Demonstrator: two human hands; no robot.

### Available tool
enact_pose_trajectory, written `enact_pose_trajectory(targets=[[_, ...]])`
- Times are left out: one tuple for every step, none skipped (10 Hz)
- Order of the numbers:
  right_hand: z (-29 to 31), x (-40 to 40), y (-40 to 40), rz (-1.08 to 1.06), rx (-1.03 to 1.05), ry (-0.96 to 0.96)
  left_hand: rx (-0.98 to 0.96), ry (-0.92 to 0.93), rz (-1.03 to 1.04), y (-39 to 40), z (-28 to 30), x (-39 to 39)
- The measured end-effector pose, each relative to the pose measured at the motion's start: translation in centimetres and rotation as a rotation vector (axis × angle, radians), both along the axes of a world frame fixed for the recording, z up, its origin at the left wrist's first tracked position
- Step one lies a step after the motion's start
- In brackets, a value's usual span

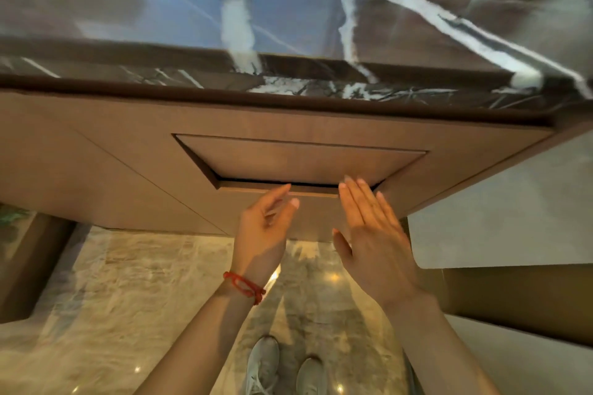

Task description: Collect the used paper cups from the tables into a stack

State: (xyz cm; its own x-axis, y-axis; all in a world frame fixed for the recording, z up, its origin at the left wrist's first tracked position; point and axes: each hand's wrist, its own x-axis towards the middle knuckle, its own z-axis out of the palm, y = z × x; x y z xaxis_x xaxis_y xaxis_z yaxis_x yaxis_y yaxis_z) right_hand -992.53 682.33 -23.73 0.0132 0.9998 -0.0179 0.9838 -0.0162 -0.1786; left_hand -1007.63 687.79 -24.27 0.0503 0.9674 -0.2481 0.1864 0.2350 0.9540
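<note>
No paper cup shows anywhere in the head view. My left hand, with a red cord at the wrist, is held edge-on with relaxed fingers and holds nothing; its fingertips are at the lower lip of a recessed wooden flap in the counter front. My right hand is flat with straight fingers, palm toward the left hand, and its fingertips reach the same lip at the dark slot. Both hands hover in front of the brown panel, a short gap apart.
A dark marble countertop with white veins spans the top, above the brown wooden counter front. Below lies a glossy marble floor with my two grey shoes. A brown box-like piece stands at the right.
</note>
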Motion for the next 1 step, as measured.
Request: enact_pose_trajectory(targets=[[1.57,-0.56,-1.67,-0.089,-0.023,0.112,0.096,0.254,-0.117,-1.74,1.08,-1.03]])
